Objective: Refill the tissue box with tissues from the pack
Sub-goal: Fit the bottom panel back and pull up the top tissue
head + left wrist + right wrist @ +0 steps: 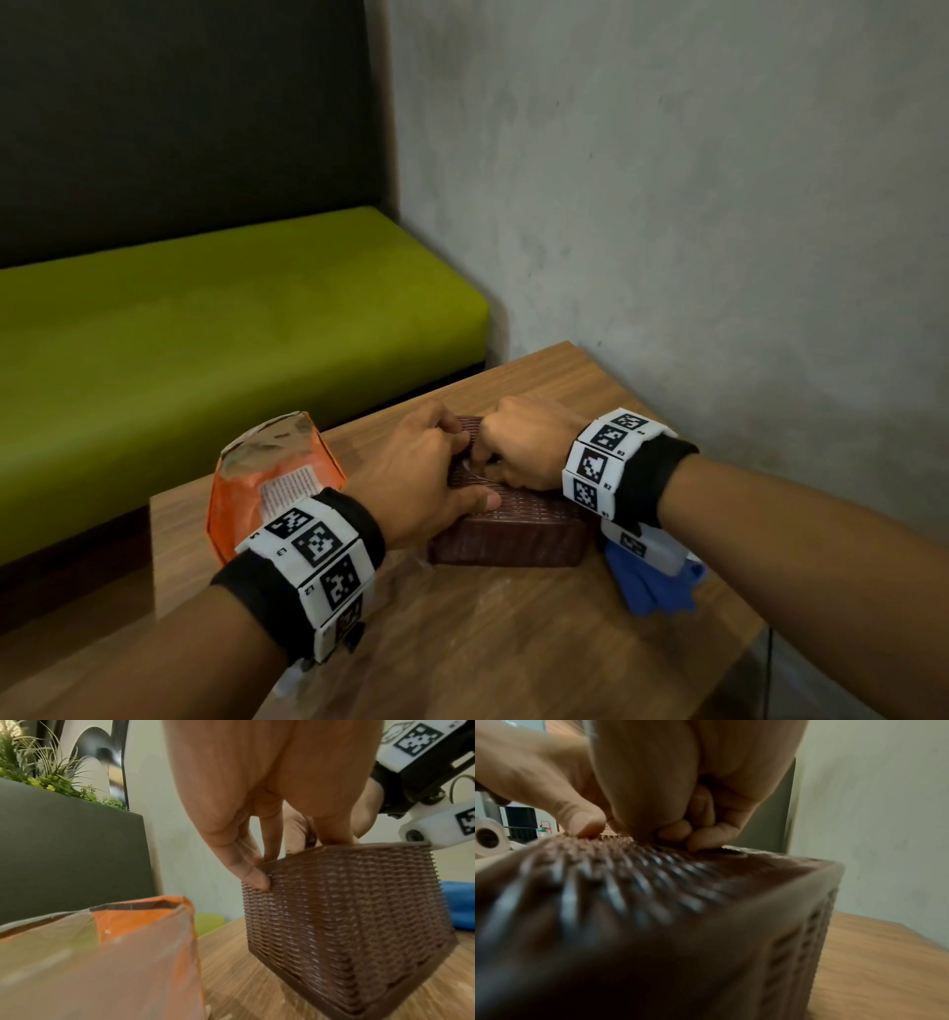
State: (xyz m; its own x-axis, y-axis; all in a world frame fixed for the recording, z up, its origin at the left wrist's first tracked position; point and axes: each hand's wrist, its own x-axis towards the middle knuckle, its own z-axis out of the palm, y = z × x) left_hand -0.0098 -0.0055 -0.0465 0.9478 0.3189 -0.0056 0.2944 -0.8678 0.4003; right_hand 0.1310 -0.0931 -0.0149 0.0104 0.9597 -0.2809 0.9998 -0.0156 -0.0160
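A brown woven tissue box stands on the wooden table. My left hand holds its left end: the thumb lies along the top near the front edge, and the fingers reach over the far corner. At the slot in the top, my right hand is curled, its fingertips pinched together. A small white bit of tissue shows between the two hands. The orange tissue pack stands open-topped just left of the box.
A blue cloth lies under my right wrist near the table's right edge. A grey wall runs close along the table's far right side. A green bench seat sits beyond the table's left edge.
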